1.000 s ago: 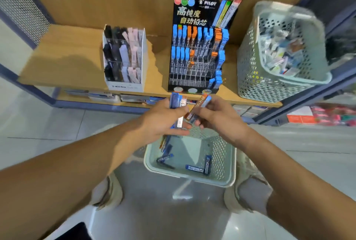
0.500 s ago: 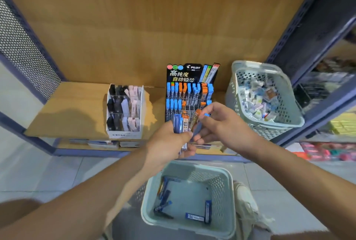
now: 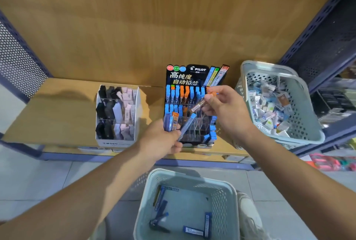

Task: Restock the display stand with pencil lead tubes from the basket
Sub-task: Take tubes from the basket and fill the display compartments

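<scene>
The left hand [image 3: 160,141] is curled round a small bunch of lead tubes [image 3: 172,122], blue and orange caps standing upright above the fingers. A slanted blue-capped tube [image 3: 186,126] has its lower end at the same fingertips. At 2 o'clock from it, the right hand [image 3: 229,112] pinches an orange-capped tube [image 3: 198,106] between thumb and fingers. This tube is tilted, cap up, and lies just in front of the display stand [image 3: 192,75]. The two hands are near each other but apart, and both cover part of the stand's clear lower slots. The upper rows hold blue and orange caps, and more blue caps run down the right edge.

At 6 o'clock, on the floor, sits the pale green basket [image 3: 152,186] with a few loose tubes [image 3: 161,200] on its bottom.

On the wooden shelf [image 3: 57,110], a MONO box [image 3: 117,143] of black, white and pink items stands at 9 o'clock from the stand. A second basket [image 3: 238,87] of small packets sits at 3 o'clock, just beside it.
</scene>
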